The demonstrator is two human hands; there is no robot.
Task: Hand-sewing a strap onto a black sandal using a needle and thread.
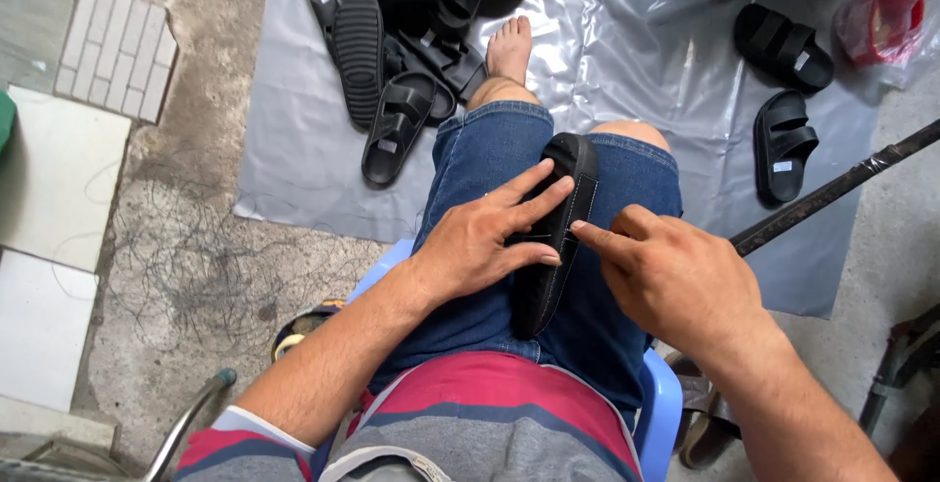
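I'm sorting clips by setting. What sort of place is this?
Probably an informal sandal workshop: a heap of black sandals on a grey plastic sheet over bare concrete floor.

my left hand [480, 242] and right hand [676, 281] are bare, no gloves, rings or watch on either, and my forearms are uncovered up to short sleeves. i'm wearing a striped t-shirt [490, 423] with broad bands of red, grey and dark blue; the left sleeve ends in a red band edged with pale grey. my shorts [490, 154] are blue denim, cut at the knee, with lighter stitching along the hems and seams. below them my knees are bare, and my one visible foot [509, 49] has no shoe or sock.
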